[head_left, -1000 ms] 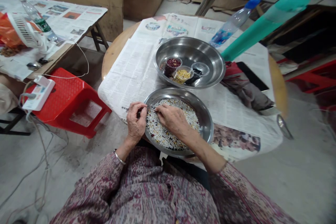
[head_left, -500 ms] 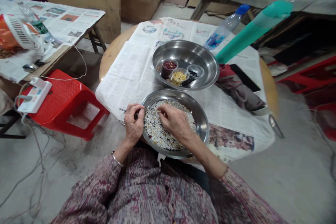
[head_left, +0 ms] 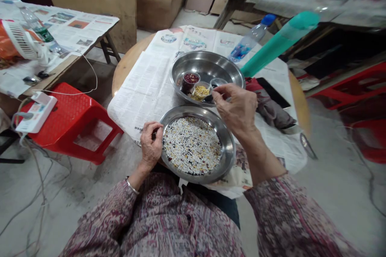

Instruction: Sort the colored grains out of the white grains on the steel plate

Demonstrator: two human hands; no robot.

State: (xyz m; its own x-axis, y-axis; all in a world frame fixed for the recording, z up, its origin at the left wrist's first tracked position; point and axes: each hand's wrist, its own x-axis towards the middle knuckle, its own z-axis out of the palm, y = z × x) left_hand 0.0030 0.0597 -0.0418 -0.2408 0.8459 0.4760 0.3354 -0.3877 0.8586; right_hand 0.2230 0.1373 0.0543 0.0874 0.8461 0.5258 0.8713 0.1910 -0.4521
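My left hand point(head_left: 150, 141) is curled at the left rim of the near steel basin point(head_left: 230, 150), fingers and thumb closed on its edge. A mix of white grains point(head_left: 193, 144), with black, yellow and dark red bits among them, covers the basin's bottom. My right hand point(head_left: 237, 106) hovers at the front right rim of the far steel basin point(head_left: 224, 59), thumb and forefinger pinched; what lies between them is too small to make out. In that basin stand a cup of dark red beans point(head_left: 191, 78), a cup of yellow grains point(head_left: 201, 91) and a clear cup point(head_left: 217, 82) with dark contents, partly hidden by my hand.
Newspaper point(head_left: 144, 84) covers the round table. Behind the basins lie a blue-capped bottle point(head_left: 251, 40) and a long green tube point(head_left: 280, 44); a grey and red cloth bundle point(head_left: 271, 108) is at right. On the left, a red stool point(head_left: 75, 116) carries a power strip point(head_left: 37, 112).
My right hand has lifted from the grains in the near basin and moved forward and right to the far basin's cups. My left hand stays at the near basin's rim.
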